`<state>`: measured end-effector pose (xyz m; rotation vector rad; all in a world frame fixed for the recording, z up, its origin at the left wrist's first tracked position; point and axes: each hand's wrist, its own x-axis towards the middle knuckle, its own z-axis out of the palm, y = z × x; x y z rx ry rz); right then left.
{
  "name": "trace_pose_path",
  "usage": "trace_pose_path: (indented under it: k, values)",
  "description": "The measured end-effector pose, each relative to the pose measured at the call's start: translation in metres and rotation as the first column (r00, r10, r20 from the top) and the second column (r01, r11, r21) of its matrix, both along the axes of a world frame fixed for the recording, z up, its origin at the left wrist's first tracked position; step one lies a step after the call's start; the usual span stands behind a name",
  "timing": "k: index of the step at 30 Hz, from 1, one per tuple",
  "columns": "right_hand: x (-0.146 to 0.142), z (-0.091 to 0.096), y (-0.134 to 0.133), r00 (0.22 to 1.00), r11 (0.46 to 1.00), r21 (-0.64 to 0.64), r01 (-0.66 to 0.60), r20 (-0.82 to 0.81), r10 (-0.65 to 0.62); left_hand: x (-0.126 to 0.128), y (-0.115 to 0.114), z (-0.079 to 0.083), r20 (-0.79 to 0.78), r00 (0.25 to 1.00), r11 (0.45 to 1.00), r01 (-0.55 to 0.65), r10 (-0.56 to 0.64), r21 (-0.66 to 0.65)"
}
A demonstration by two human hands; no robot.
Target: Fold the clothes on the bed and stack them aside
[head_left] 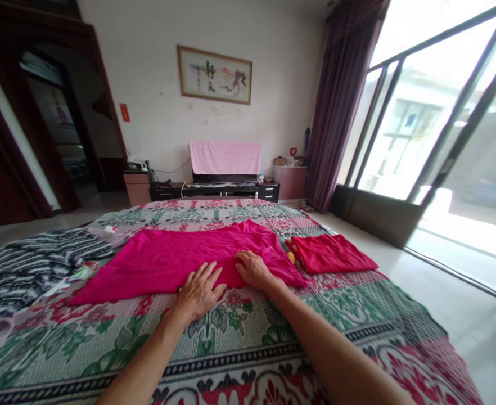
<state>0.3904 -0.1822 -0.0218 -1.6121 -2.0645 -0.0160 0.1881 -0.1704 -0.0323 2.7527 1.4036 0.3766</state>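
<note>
A bright pink garment (180, 259) lies spread flat on the bed's patterned cover (239, 337). My left hand (200, 289) rests at its near edge, fingers stretched out flat on the cloth. Just to the right, my right hand (254, 270) presses on the same garment with its fingers lying flat and slightly curved. Neither hand grips anything. A folded red garment (330, 253) lies on the cover to the right of the pink one.
A black-and-white striped cloth (32, 264) is heaped on the bed's left side. Beyond the bed a low dark cabinet (214, 191) holds a screen draped with a pink towel (225, 157). Large glass doors (442, 129) and a purple curtain stand on the right.
</note>
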Motion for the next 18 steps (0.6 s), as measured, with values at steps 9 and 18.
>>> trace_pose_path:
  k: [9, 18]
  values:
    - [0.036, 0.012, -0.032, 0.986, 0.985, -0.057, 0.16, 0.056, -0.157, -0.001, 0.004, -0.003, -0.001, 1.0, 1.0, -0.001, 0.001, -0.01]
    - [0.096, 0.032, -0.013, 0.925, 0.934, -0.01, 0.358, -0.133, -0.356, 0.0, 0.004, -0.002, -0.026, 1.0, 0.999, -0.008, 0.008, -0.033]
